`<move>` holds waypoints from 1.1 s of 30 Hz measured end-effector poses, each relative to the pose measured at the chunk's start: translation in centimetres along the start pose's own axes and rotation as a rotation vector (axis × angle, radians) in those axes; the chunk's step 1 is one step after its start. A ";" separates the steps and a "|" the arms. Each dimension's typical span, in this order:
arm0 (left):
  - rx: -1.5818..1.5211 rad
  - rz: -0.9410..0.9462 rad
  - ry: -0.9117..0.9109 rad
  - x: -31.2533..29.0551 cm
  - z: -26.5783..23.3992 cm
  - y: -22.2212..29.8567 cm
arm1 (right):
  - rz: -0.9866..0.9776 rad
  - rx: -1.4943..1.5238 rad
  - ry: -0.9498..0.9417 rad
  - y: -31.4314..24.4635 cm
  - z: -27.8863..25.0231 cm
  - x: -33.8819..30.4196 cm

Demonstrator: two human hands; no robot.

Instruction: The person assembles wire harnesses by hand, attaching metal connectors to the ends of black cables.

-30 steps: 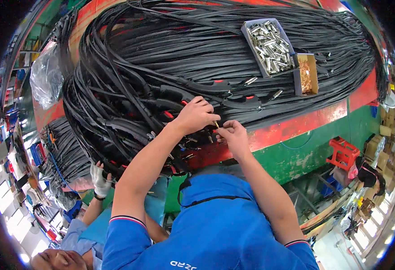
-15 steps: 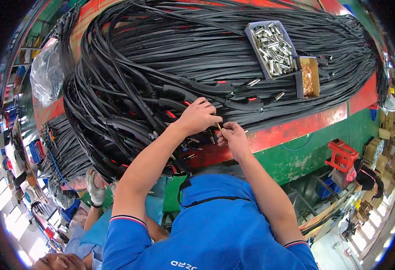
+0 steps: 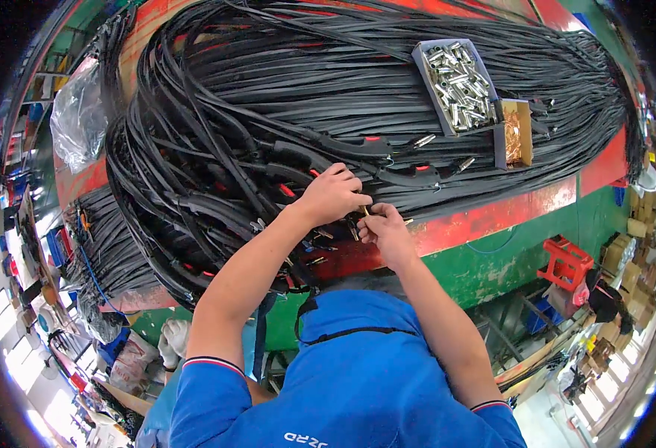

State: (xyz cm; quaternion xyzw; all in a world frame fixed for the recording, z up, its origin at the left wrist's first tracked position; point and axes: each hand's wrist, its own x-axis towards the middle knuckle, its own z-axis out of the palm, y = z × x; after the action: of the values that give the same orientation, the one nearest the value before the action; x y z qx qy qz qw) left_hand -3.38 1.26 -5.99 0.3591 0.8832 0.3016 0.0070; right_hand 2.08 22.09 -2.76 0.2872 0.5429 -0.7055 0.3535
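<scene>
My left hand (image 3: 333,196) is closed over the near side of the cable pile, its fingers curled down; what lies in its grip is hidden. Beside it my right hand (image 3: 387,231) pinches a small brass-coloured piece (image 3: 367,211) that shows between the two hands. Black torch handles (image 3: 411,176) with red triggers and metal front ends lie just beyond my hands, on a thick mass of black cables (image 3: 328,97). More small metal ends (image 3: 320,233) stick out under my left wrist.
A box (image 3: 458,89) of silvery metal fittings rests on the cables, with a smaller box (image 3: 518,138) of copper-coloured parts touching it. A plastic bag (image 3: 78,119) lies far left. A co-worker's gloved hand (image 3: 173,340) is at lower left. A red plastic crate (image 3: 565,263) stands off the table's right side.
The co-worker at lower left has drawn back, the gloved hand lower and the head out of view. My hands stay together around the small brass-coloured piece, with only slight finger movement.
</scene>
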 end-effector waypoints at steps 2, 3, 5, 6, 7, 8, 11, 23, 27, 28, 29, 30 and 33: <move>0.008 0.001 -0.003 0.1 0.0 0.0 | -0.016 -0.031 -0.009 0.3 -0.3 0.3; 0.020 0.000 -0.014 0.1 0.0 0.1 | -0.029 -0.056 -0.025 0.4 -0.3 0.3; 0.024 0.003 -0.020 0.0 -0.2 0.1 | -0.026 -0.040 -0.011 0.4 -0.6 -0.1; 0.024 0.008 -0.015 -0.1 -0.1 0.1 | -0.026 -0.034 0.007 0.4 -0.8 -0.3; 0.022 0.008 -0.015 -0.1 -0.1 0.1 | -0.026 -0.035 0.008 0.5 -0.9 -0.4; 0.018 0.002 -0.026 -0.2 0.0 0.1 | -0.014 0.016 0.038 0.6 -1.1 -0.6; 0.000 -0.005 -0.038 -0.2 0.0 0.0 | 0.014 0.059 0.060 1.0 -1.7 -0.8; 0.014 0.011 -0.043 0.0 -0.2 -0.1 | -0.070 0.171 0.128 1.8 -0.1 -1.4; 0.030 0.010 -0.067 0.0 -0.2 -0.1 | -0.067 0.220 0.136 1.5 0.6 -1.3; 0.031 0.011 -0.068 0.0 -0.2 0.0 | -0.067 0.222 0.137 1.5 0.7 -1.3; 0.031 0.013 -0.062 0.1 -0.1 0.0 | -0.071 0.221 0.147 1.5 0.8 -1.2; 0.031 0.014 -0.056 0.1 -0.1 0.0 | -0.075 0.221 0.159 1.5 0.8 -1.2; 0.018 0.022 -0.031 0.1 -0.1 -0.1 | -0.076 0.239 0.159 1.7 0.9 -1.2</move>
State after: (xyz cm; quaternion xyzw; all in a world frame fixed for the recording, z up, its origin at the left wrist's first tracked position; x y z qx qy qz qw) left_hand -3.57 1.25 -5.90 0.3736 0.8815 0.2884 0.0141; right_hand 4.12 21.18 -2.52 0.3614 0.4917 -0.7532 0.2456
